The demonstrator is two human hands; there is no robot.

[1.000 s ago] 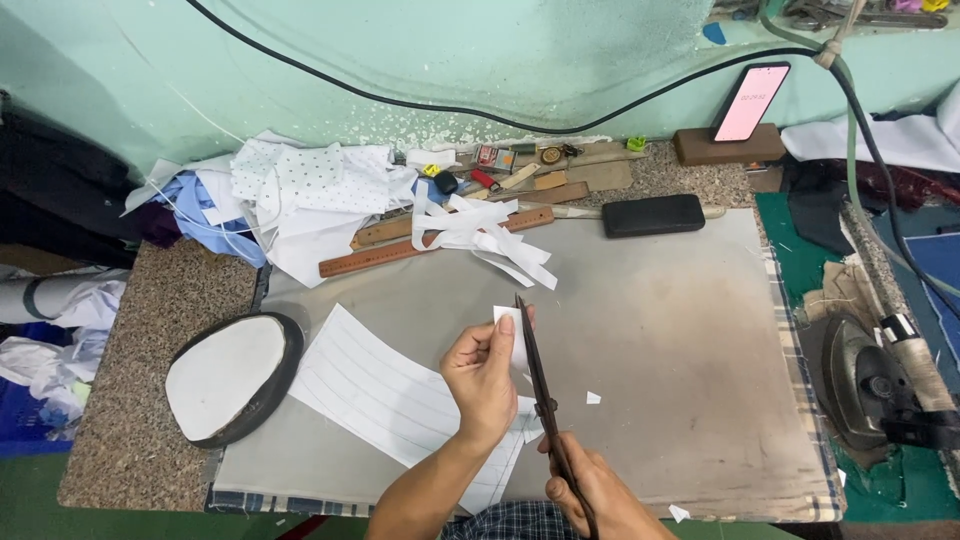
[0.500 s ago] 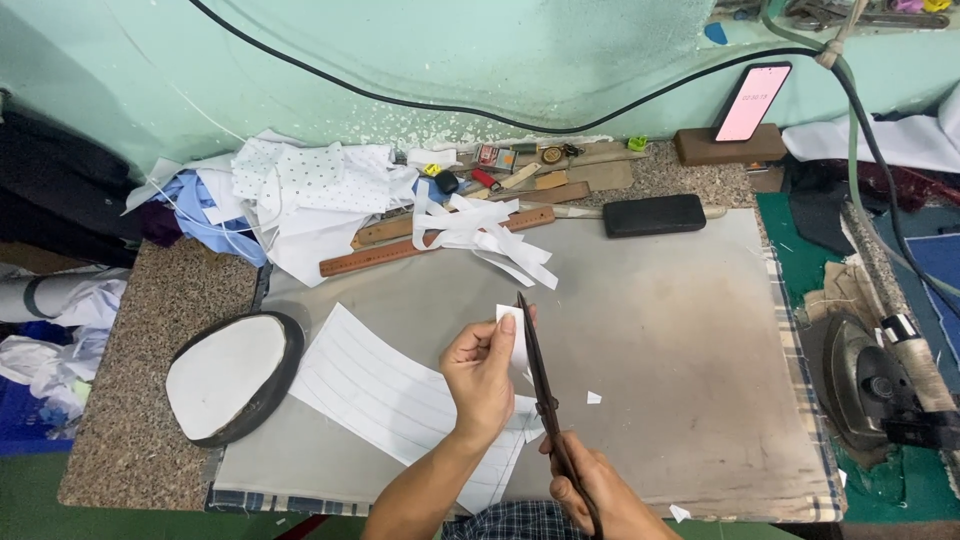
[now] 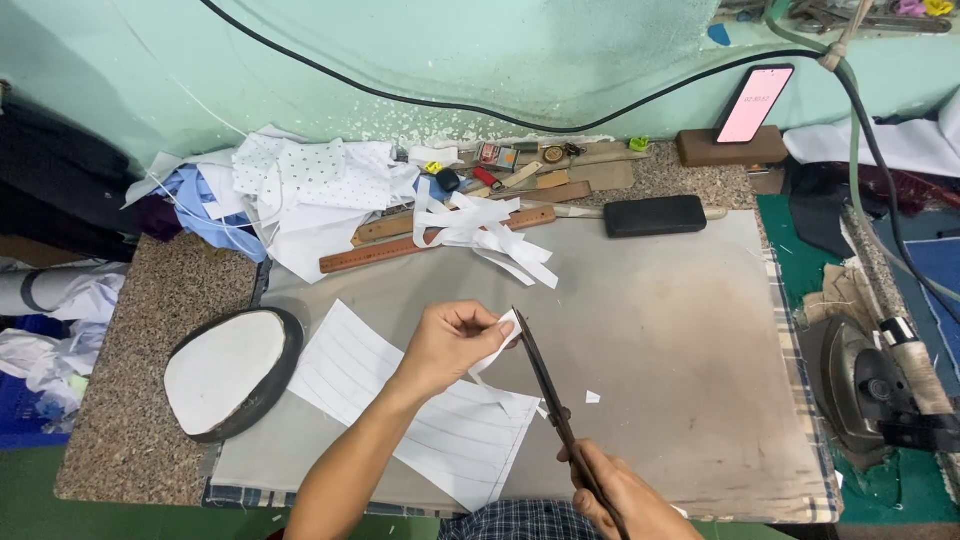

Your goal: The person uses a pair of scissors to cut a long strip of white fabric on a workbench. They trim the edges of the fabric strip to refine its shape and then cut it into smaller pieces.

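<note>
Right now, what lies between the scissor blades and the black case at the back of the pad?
In the head view, only bare grey pad lies between the scissors and the black case; the small white scrap sits off that line.
</note>
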